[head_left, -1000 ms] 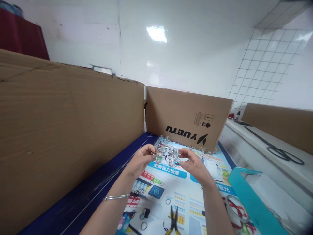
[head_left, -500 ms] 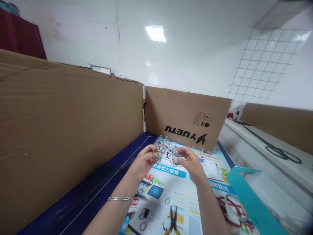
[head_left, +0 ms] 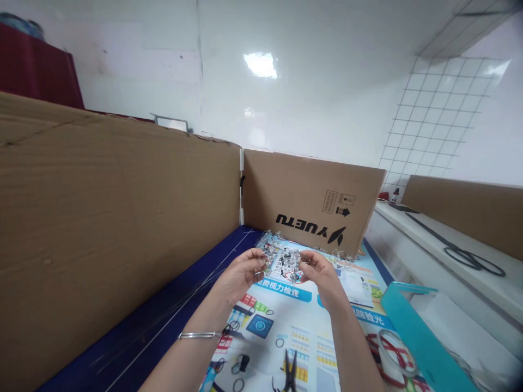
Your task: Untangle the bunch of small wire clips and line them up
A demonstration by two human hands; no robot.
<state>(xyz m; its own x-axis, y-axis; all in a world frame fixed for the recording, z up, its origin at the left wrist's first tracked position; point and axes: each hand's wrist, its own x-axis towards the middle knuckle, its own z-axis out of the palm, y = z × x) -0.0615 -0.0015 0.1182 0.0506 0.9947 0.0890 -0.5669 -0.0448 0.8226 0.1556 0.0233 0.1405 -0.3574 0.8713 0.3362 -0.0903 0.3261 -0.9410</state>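
Observation:
My left hand (head_left: pixel 245 272), with a silver bangle (head_left: pixel 200 335) on its wrist, pinches one side of a clear, glittering beaded wire piece (head_left: pixel 292 260). On the other side, my right hand (head_left: pixel 321 270) grips it between thumb and fingers. The piece hangs over a printed poster sheet (head_left: pixel 272 310); its exact shape is too fine to make out. Pliers (head_left: pixel 290 370) with dark jaws lie open on the sheet below my hands. Small dark rings (head_left: pixel 238 385) and a black clip-like item (head_left: pixel 244 362) lie left of them.
Cardboard panels stand at the left (head_left: pixel 122 218) and back (head_left: pixel 310 196). More clear beaded pieces (head_left: pixel 339 253) lie along the back panel. At the right are a teal tray (head_left: pixel 429 337), a roll with red strands (head_left: pixel 394 351) and a white ledge with black scissors (head_left: pixel 469 256).
My hands have drawn slightly apart, the beaded piece still between them. The view has tilted up a little, so the pliers sit lower in the picture.

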